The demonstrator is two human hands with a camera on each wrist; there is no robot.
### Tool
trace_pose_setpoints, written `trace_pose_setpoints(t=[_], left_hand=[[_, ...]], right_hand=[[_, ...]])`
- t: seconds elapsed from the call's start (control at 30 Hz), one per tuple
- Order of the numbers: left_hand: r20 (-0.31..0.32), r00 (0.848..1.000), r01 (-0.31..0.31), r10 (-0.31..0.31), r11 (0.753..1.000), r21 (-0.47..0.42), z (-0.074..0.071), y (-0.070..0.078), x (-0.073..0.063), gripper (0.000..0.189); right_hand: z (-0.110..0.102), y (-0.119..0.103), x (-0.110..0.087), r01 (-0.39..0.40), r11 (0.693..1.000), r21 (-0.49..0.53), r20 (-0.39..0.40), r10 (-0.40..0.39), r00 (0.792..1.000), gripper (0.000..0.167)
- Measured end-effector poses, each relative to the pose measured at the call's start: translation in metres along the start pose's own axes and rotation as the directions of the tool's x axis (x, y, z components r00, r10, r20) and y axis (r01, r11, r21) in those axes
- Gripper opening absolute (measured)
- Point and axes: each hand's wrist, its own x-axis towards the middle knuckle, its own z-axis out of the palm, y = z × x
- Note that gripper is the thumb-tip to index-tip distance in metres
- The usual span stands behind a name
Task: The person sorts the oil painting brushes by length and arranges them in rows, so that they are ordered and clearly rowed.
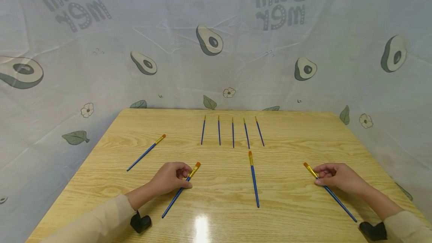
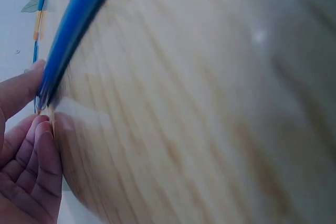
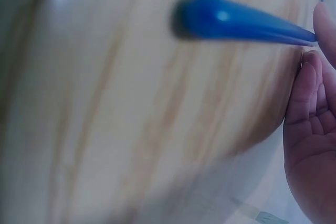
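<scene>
My left hand (image 1: 171, 178) pinches a flat paintbrush (image 1: 173, 203) between thumb and fingers, just below its gold ferrule. That brush has a blue handle and orange bristles, and slants with its tip up to the right. In the left wrist view its blue handle end (image 2: 79, 22) looms close and blurred. On the right side of the table, my right hand (image 1: 342, 178) pinches a matching paintbrush (image 1: 340, 201) near its ferrule, bristles pointing up to the left. Its blue handle (image 3: 241, 20) crosses the right wrist view toward the thumb.
Between the hands a similar paintbrush (image 1: 254, 185) lies nearly upright on the wooden table (image 1: 222, 220). Another paintbrush (image 1: 145, 155) lies slanted at the left. Several thin brushes (image 1: 233, 134) form a row toward the back. A printed cloth (image 1: 175, 70) hangs behind the table.
</scene>
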Motion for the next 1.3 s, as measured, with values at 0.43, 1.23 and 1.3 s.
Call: trace_pose_setpoints(t=[0.43,1.23,1.3], left_hand=[[-0.062,0.998,0.018,-0.016,0.999,0.031,0.001,0.002,-0.002,0.027],[-0.108,0.994,0.016,-0.023,0.997,-0.073,-0.002,0.004,0.0,0.022],[-0.116,0.992,0.031,-0.042,0.995,-0.095,-0.002,0.007,0.001,0.021]], right_hand=[[0.003,0.002,0.0,-0.034,0.999,-0.029,-0.038,0.033,0.999,0.047],[0.003,-0.012,0.001,-0.104,0.992,-0.076,-0.083,0.098,0.992,0.044],[0.002,-0.013,0.002,-0.116,0.99,-0.079,-0.08,0.109,0.991,0.044]])
